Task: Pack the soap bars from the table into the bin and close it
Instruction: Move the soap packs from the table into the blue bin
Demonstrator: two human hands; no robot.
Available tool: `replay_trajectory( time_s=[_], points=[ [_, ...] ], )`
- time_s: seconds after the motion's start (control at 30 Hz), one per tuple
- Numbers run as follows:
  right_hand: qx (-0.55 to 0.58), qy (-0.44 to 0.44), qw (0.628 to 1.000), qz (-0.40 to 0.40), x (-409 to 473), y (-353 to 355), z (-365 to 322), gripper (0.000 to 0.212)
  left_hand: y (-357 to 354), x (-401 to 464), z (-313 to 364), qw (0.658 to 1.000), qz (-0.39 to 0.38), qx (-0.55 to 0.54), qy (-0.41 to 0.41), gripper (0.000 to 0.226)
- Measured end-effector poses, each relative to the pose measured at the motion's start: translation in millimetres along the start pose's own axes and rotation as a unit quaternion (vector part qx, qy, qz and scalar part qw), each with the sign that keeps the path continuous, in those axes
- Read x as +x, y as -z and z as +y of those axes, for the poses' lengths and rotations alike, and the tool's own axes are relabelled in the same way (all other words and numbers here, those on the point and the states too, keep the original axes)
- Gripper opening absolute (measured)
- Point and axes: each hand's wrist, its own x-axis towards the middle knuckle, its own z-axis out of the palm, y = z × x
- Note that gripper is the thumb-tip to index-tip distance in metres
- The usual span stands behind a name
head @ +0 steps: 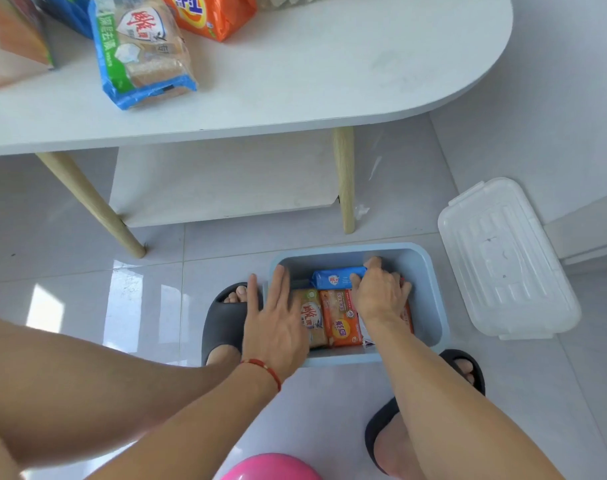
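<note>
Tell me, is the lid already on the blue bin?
No, the clear lid lies on the floor to the right of the open blue bin, apart from it.

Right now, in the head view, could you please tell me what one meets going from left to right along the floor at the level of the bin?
Dark slipper → left hand → tan soap pack → orange soap pack → right hand → blue bin far wall → clear lid.
</note>
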Motion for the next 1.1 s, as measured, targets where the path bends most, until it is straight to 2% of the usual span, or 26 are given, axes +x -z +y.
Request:
replay_trajectory(
  time_s=[0.1,0.17,0.3,0.43,0.57,0.63,0.73,0.83,0.9,0.97,1.03,1.1],
  points=[
    [0.082,-0.069,0.994,0.014,-1,-9,-8,0.025,-7,-1,-10,0.993,0.025,-0.113,0.003,0.066],
    [0.114,-0.086,0.990,0.012,2,-11,-7,0.023,-7,2,-9,0.991,0.024,-0.132,-0.005,0.063],
    [0.148,-0.104,0.983,-0.019,12,-10,-2,0.021,1,4,-10,0.997,-0.077,-0.013,-0.029,0.066],
    [0.102,-0.094,0.990,-0.031,12,-15,-3,0.024,18,28,11,0.982,-0.141,0.129,-0.012,0.079],
    [0.099,-0.093,0.990,-0.026,15,-16,-5,0.022,22,56,31,0.970,-0.190,0.148,0.035,0.058],
    [0.104,-0.108,0.989,-0.020,14,-14,-4,0.023,20,58,31,0.967,-0.214,0.132,0.030,0.051],
    [0.097,-0.112,0.989,0.001,12,-10,-3,0.025,18,59,23,0.974,-0.196,0.111,0.000,0.040],
    [0.089,-0.102,0.991,0.011,4,-14,-3,0.025,23,57,21,0.971,-0.212,0.112,-0.019,0.029],
    [0.089,-0.094,0.991,0.017,1,-17,-4,0.024,20,51,17,0.979,-0.170,0.109,-0.021,0.031],
    [0.090,-0.094,0.991,0.006,1,-17,-5,0.024,14,38,9,0.995,-0.080,0.061,0.006,0.043],
    [0.094,-0.097,0.991,-0.001,-2,-18,-5,0.025,8,23,-1,0.997,0.033,-0.031,0.067,0.054],
    [0.095,-0.090,0.991,0.023,-6,-22,-9,0.025,-1,13,-8,0.973,0.090,-0.165,0.136,0.062]
  ],
)
